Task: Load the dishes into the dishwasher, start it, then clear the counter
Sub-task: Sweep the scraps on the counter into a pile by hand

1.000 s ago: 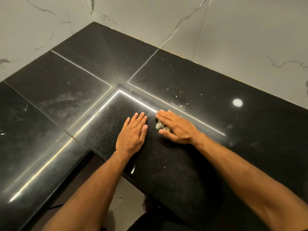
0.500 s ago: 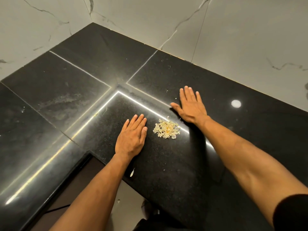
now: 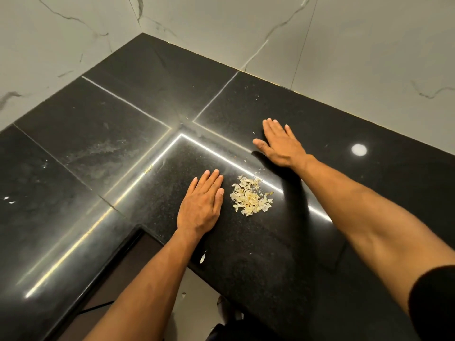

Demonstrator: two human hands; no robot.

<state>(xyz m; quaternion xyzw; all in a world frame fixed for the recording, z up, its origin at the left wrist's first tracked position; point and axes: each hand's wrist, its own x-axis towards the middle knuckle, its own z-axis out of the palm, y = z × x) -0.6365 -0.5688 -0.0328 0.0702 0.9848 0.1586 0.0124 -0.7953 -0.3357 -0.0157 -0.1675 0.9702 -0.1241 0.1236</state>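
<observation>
I observed the left hand lying flat, palm down, on the black stone countertop, its fingers straight and held together, gripping nothing. The right hand was likewise flat and palm down on the same surface, fingers extended and pointing away from me, thumb spread toward the left hand, holding nothing. The right hand lay farther from me than the left. A small heap of pale, dry flakes, possibly onion or garlic skin, lay on the countertop just beside the left hand's thumb side, between the two hands and nearer than the right hand; I recorded it as apart from both hands, close to the left thumb but not visibly touching it. A few loose flakes lay scattered between the heap and the right wrist, and more specks lay just beside the right index finger. One single flake lay near the counter's front edge, just to the near right of the left wrist. A bright strip of reflected light ran across the polished stone, passing beyond the left fingertips and under the right forearm, and a round light reflection showed well to the right of the right hand. White marble-patterned wall tiles stood behind the counter, beyond both hands. A black sleeve covered the right upper arm at the frame's near right edge.
</observation>
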